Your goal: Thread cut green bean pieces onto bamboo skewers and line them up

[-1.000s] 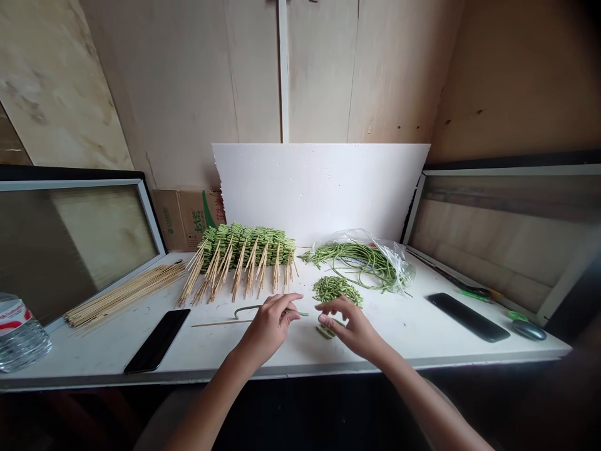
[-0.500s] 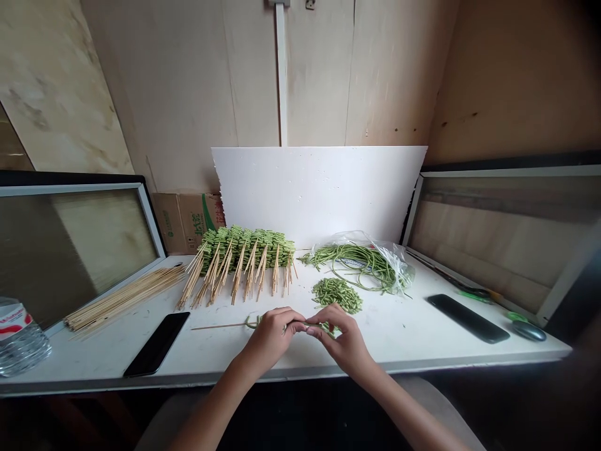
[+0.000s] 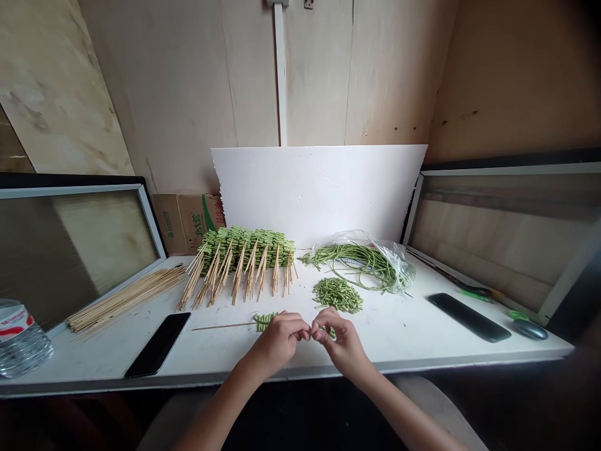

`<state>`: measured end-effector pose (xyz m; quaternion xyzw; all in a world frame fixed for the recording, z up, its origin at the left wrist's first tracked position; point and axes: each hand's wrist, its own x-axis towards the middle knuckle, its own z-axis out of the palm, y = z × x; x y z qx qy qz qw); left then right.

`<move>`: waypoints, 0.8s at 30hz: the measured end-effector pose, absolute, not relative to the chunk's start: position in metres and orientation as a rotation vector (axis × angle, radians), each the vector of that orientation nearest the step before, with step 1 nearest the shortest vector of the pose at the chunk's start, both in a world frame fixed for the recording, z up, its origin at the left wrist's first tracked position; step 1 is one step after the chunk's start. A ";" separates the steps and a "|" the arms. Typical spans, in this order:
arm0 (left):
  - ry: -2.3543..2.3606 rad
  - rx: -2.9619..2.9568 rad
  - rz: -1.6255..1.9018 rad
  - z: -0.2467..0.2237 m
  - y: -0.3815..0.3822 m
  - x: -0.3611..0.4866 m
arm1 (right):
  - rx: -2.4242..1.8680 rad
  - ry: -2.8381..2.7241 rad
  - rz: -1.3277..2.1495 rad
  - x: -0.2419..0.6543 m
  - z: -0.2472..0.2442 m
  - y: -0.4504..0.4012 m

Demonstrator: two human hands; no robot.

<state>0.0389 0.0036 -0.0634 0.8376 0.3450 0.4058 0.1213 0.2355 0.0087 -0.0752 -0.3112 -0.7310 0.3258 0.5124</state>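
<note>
My left hand point(image 3: 284, 337) is closed in a pinch over the table's front part. Its fingertips meet those of my right hand point(image 3: 342, 341), also pinched. Both are on a green bean point(image 3: 332, 333); a bit of it shows by the right fingers, and the fingers hide most of the rest. Just behind my left hand lies a bamboo skewer point(image 3: 223, 326) with short bean pieces point(image 3: 263, 321) threaded side by side on it. Its bare end points left, while my left hand covers its other end. Beyond my right hand is a heap of cut bean pieces point(image 3: 338, 295).
Finished bean skewers point(image 3: 244, 247) are stacked at the back. Left of them lie bare skewers point(image 3: 126, 297), a black phone point(image 3: 158, 344) and a water bottle point(image 3: 21, 338). Long beans point(image 3: 361, 260) in a plastic bag lie back right; a dark phone point(image 3: 469, 317) and mouse point(image 3: 530, 329) lie right.
My fingertips have come together, and the bean stretch between them is less visible. My left hand has shifted slightly right, uncovering more of the threaded bean pieces on the skewer.
</note>
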 end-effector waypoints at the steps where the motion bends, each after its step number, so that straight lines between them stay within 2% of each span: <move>1: 1.032 2.433 1.203 -0.062 0.005 0.035 | -0.730 -1.755 0.816 0.238 -0.072 0.011; 4: 1.137 2.343 1.269 -0.057 0.010 0.021 | -0.774 -1.736 0.828 0.251 -0.063 0.023; 9: 1.203 2.184 1.273 -0.058 0.015 0.013 | -1.132 -1.818 0.384 0.276 -0.080 0.055; 11: 1.190 2.176 1.228 -0.062 0.015 0.015 | -1.210 -1.902 0.307 0.281 -0.095 0.065; 15: 1.202 2.182 1.172 -0.067 0.015 0.018 | -1.231 -2.079 0.266 0.286 -0.112 0.074; 24: 1.229 2.169 1.149 -0.063 0.017 0.011 | -1.070 -2.313 0.342 0.304 -0.082 0.067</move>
